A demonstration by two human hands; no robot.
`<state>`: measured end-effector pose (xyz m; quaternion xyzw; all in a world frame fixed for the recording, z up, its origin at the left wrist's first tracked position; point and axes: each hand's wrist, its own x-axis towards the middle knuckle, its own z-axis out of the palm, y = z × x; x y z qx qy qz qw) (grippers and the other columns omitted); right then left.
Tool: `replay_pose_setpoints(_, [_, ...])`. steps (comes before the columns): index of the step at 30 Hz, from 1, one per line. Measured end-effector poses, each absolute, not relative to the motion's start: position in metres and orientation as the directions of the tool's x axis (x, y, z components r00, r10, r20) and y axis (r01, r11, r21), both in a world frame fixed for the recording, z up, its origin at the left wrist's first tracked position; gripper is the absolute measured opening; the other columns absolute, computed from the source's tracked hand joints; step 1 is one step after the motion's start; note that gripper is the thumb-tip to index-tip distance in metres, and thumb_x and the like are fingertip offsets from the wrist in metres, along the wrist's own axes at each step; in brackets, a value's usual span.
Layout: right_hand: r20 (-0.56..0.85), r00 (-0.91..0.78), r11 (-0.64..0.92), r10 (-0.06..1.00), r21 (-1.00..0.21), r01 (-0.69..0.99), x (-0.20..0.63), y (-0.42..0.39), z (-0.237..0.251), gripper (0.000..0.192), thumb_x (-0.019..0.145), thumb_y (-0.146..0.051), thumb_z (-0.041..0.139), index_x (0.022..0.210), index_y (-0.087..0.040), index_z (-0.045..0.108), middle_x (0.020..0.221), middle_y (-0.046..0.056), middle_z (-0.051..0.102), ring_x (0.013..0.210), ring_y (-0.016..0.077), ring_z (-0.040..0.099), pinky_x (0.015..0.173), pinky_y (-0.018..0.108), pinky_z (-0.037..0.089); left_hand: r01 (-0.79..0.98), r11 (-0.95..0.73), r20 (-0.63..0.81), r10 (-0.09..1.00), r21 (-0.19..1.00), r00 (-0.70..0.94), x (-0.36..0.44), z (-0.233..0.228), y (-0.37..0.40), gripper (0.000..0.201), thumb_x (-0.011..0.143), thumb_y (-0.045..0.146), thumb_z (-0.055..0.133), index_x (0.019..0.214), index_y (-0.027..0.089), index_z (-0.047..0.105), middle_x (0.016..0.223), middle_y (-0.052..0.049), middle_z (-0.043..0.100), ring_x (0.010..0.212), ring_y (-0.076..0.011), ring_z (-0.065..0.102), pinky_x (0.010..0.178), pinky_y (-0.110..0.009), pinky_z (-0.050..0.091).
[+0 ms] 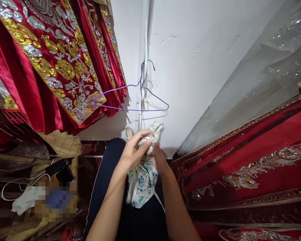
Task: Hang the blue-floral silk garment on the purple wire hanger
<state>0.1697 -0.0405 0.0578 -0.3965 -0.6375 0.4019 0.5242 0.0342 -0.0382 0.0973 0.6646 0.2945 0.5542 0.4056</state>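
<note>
Forearms [110, 206] foremost, floral cloth [142, 187] bunched between left hand [134, 149] and right hand [159, 157].

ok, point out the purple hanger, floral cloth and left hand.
purple hanger [130, 109], head view, on its bottom bar
floral cloth [142, 187], head view, on its lower printed part
left hand [133, 151], head view, on the back near the thumb

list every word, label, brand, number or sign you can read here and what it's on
None can be read.
Floral cloth: printed flowers, no lettering visible.
Hanging red garment: gold and silver embroidery, no readable words.
Blue item: pixelated, so any text on it can't be read.
Black object nearby: too small and dark to tell whether it is marked.
</note>
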Motion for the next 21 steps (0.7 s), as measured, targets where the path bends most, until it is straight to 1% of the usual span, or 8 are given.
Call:
replay_pose_setpoints(3, [0.299,-0.260,0.312,0.918,-0.950,0.008,0.177,-0.038,0.066,0.037,0.085,-0.050,0.068,0.107,-0.021,0.066,0.097,0.007,0.071,0.088,0.0238,0.067,0.078,0.034,0.055,-0.098,-0.504,0.510,0.815,0.858,0.276,0.034,0.092,-0.025,0.063,0.099,0.054,0.048,0.154,0.028,0.038,0.130,-0.012,0.064,0.122,-0.0253,0.059,0.107,-0.038,0.044])
replay_pose_setpoints(5, [0.220,-0.300,0.257,0.928,-0.962,0.092,0.187,-0.035,0.081,0.033,0.074,-0.035,0.079,0.099,-0.019,0.067,0.088,0.005,0.071,0.081,0.0221,0.065,0.072,0.032,0.053,-0.081,-0.496,0.489,0.793,0.865,0.363,0.027,0.085,-0.012,0.065,0.099,0.062,0.040,0.153,0.025,0.043,0.127,-0.013,0.065,0.124,-0.0270,0.059,0.106,-0.039,0.046])
replay_pose_setpoints(8, [0.174,-0.272,0.236,0.947,-0.948,0.215,0.206,-0.025,0.113,0.019,0.070,-0.025,0.075,0.085,-0.016,0.068,0.077,0.004,0.069,0.069,0.0194,0.063,0.061,0.029,0.050,0.038,-0.473,0.382,0.755,0.880,0.533,0.011,0.076,0.002,0.056,0.096,0.066,0.043,0.115,0.021,0.071,0.104,-0.010,0.071,0.106,-0.0270,0.065,0.091,-0.035,0.052])
replay_pose_setpoints(11, [0.399,-0.186,0.436,0.898,-0.864,0.252,0.217,0.005,0.145,0.006,0.069,-0.018,0.068,0.075,-0.017,0.068,0.077,0.004,0.068,0.071,0.0191,0.063,0.061,0.028,0.049,0.240,-0.490,0.260,0.745,0.838,0.615,-0.009,0.076,0.006,0.049,0.091,0.062,0.054,0.075,0.018,0.069,0.073,-0.003,0.064,0.070,-0.0194,0.059,0.064,-0.028,0.047])
replay_pose_setpoints(13, [0.629,-0.043,0.618,0.777,-0.746,0.247,0.215,0.039,0.156,0.015,0.070,-0.015,0.064,0.083,-0.017,0.072,0.088,0.005,0.071,0.084,0.0204,0.066,0.073,0.029,0.051,0.383,-0.520,0.286,0.804,0.763,0.521,-0.022,0.082,0.007,0.046,0.093,0.057,0.055,0.070,0.018,0.062,0.067,0.000,0.057,0.063,-0.0161,0.052,0.059,-0.025,0.040])
replay_pose_setpoints(15, [0.706,0.059,0.676,0.705,-0.696,0.242,0.207,0.080,0.155,0.030,0.072,-0.018,0.062,0.100,-0.018,0.073,0.104,0.006,0.072,0.095,0.0207,0.065,0.083,0.031,0.050,0.506,-0.532,0.362,0.842,0.679,0.400,-0.035,0.093,0.010,0.043,0.096,0.053,0.050,0.071,0.018,0.058,0.066,0.001,0.053,0.064,-0.0152,0.048,0.060,-0.025,0.035])
replay_pose_setpoints(17, [0.612,0.027,0.573,0.790,-0.754,0.322,0.196,0.116,0.142,0.032,0.078,-0.024,0.053,0.103,-0.016,0.071,0.102,0.007,0.073,0.091,0.0199,0.065,0.083,0.031,0.049,0.607,-0.529,0.407,0.847,0.593,0.341,-0.047,0.104,0.015,0.042,0.098,0.051,0.046,0.071,0.019,0.054,0.063,0.001,0.049,0.062,-0.0151,0.046,0.060,-0.025,0.031])
replay_pose_setpoints(21, [0.472,-0.022,0.420,0.881,-0.761,0.494,0.196,0.147,0.111,0.024,0.078,-0.034,0.054,0.072,-0.015,0.067,0.071,0.005,0.067,0.071,0.0209,0.059,0.070,0.032,0.044,0.763,-0.474,0.374,0.869,0.439,0.324,-0.069,0.113,0.025,0.045,0.098,0.055,0.043,0.070,0.020,0.050,0.059,0.000,0.048,0.058,-0.0161,0.045,0.058,-0.027,0.026])
